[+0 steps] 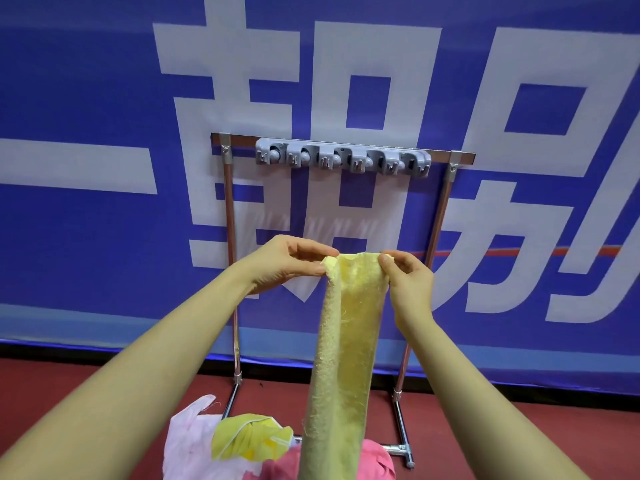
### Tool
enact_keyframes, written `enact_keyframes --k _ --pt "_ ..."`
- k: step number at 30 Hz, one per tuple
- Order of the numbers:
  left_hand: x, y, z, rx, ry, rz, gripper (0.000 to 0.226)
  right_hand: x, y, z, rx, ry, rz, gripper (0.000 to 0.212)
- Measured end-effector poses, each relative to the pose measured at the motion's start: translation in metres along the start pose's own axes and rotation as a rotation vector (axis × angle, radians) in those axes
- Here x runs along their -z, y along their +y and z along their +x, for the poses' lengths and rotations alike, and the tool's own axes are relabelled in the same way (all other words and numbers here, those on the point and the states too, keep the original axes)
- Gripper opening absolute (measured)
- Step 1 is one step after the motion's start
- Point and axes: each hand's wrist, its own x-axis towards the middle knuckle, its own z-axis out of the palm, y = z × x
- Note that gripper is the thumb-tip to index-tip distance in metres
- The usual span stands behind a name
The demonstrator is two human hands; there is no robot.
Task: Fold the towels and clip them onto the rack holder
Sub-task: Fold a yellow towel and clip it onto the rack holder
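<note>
You're holding the yellow towel [346, 341] up in front of you, folded into a long narrow strip that is hanging straight down from your hands toward six o'clock. Your left hand [287, 263] is pinching the top left corner, fingers [320, 252] and thumb curled onto the cloth. Your right hand [408, 278] is gripping the top right corner the same way, fingers closed on the edge. The top edge is stretching taut between the two hands.

Straight up at twelve o'clock, the grey clip holder [343, 160] is sitting on the top bar of the metal rack [440, 216], well above the towel and apart from it, its row of clips all bare. The rack is standing on the red floor [519, 427] against a blue banner [86, 237] with big white characters.

Down at seven o'clock, more cloths are lying in a heap on the floor: a pale pink one [188, 441], a yellow-green one [249, 436], and a deeper pink one [374, 460] just behind your hanging strip.
</note>
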Motion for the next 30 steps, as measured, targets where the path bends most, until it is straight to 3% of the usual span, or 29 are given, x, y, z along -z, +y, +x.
enact_keyframes --k 9,15,20,30 --pt "-0.021 0.011 0.009 -0.140 0.239 0.315 0.006 -0.004 -0.009 -0.005 0.039 -0.084 0.012 0.007" --pt "-0.026 0.008 0.016 -0.192 0.342 0.434 0.003 -0.003 -0.011 0.002 0.051 0.026 0.019 0.007" --pt "-0.027 0.008 0.013 -0.181 0.306 0.323 0.011 0.002 -0.009 0.009 0.011 0.098 0.016 0.009" --pt "-0.035 0.022 0.017 -0.292 0.261 0.267 0.006 0.002 0.001 0.010 -0.076 0.046 -0.020 0.008"
